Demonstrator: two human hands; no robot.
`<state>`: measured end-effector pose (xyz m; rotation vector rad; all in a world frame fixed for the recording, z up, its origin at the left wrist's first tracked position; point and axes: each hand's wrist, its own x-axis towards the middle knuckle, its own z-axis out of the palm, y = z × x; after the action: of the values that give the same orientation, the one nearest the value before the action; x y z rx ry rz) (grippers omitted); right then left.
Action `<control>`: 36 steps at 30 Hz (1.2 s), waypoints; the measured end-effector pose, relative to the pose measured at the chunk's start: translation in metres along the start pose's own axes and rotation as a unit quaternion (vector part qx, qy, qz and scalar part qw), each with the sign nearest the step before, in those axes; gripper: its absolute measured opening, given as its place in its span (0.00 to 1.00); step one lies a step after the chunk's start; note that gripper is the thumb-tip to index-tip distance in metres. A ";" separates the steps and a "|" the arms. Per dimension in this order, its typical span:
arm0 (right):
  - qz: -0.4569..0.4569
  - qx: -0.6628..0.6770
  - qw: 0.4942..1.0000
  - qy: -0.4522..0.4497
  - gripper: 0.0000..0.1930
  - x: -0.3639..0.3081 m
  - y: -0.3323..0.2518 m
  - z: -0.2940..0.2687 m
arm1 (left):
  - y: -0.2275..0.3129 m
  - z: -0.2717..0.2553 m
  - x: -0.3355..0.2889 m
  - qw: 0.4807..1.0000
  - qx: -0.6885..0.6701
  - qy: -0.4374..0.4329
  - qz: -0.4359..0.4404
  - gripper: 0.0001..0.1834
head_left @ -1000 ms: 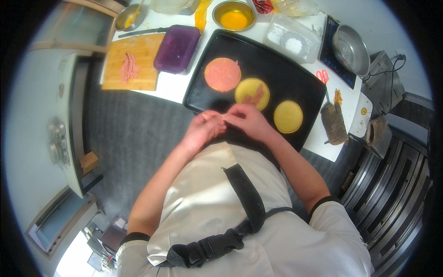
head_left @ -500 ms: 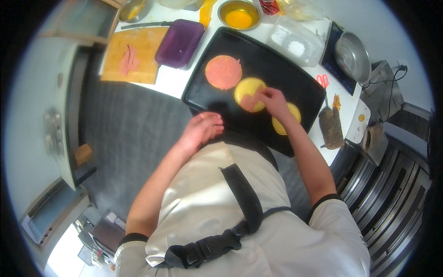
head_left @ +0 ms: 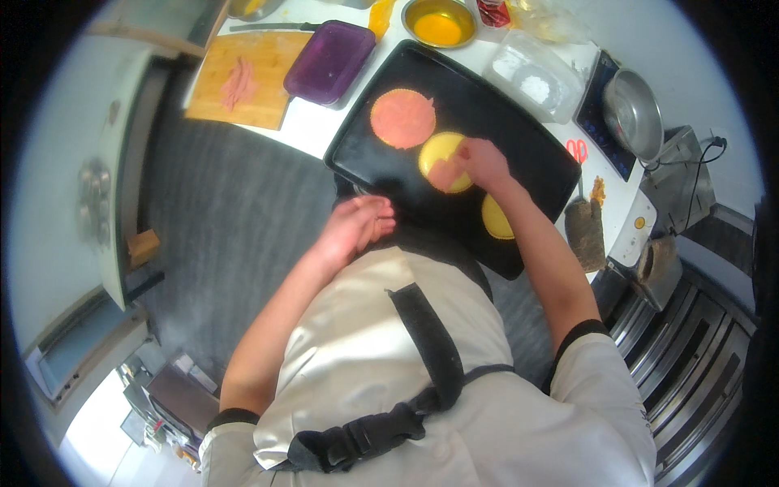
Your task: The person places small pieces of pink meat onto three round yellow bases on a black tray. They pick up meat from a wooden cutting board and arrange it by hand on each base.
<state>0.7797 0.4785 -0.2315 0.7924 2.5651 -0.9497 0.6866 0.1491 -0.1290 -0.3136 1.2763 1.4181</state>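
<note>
A black baking tray (head_left: 479, 105) carries three round yellow pastry bases in a slanting row. The far left pastry base (head_left: 373, 122) is covered with pink ham slices (head_left: 403, 119). Over the middle pastry base (head_left: 438, 150) my right hand (head_left: 484, 166) pinches a piece of ham (head_left: 445, 174) that lies across part of it. My right forearm partly hides the nearest pastry base (head_left: 497, 219). Just off the tray's near left edge, my left hand (head_left: 357, 225) is held with its fingers curled together; whatever may be inside them is hidden.
Left of the tray are a wooden cutting board (head_left: 272, 89) with more ham, a long knife (head_left: 272, 27) and a purple tub (head_left: 329, 65). Behind stands a bowl of yellow liquid (head_left: 438, 24). A clear plastic box (head_left: 535, 77), red-handled scissors (head_left: 577, 150) and a metal pan (head_left: 633, 114) are rightward.
The view has shifted slightly, so the table sits higher and further right. My right hand stays at the middle pastry base, its ham piece still pinched. My left hand is nearly unchanged.
</note>
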 end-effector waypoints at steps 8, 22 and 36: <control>0.006 -0.057 0.998 -0.008 0.13 0.003 0.000 0.002 | -0.004 0.002 -0.003 1.000 -0.008 -0.005 -0.008 0.14; 0.028 0.163 0.980 0.111 0.16 -0.067 -0.034 -0.010 | -0.003 0.004 0.007 0.998 -0.047 -0.012 -0.043 0.23; -0.222 0.198 0.954 0.040 0.10 -0.107 -0.143 0.016 | 0.013 0.021 0.005 0.994 -0.049 -0.082 -0.053 0.29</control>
<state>0.7826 0.3356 -0.1232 0.3409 2.7169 -1.6363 0.6839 0.1717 -0.1185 -0.3201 1.0431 1.3889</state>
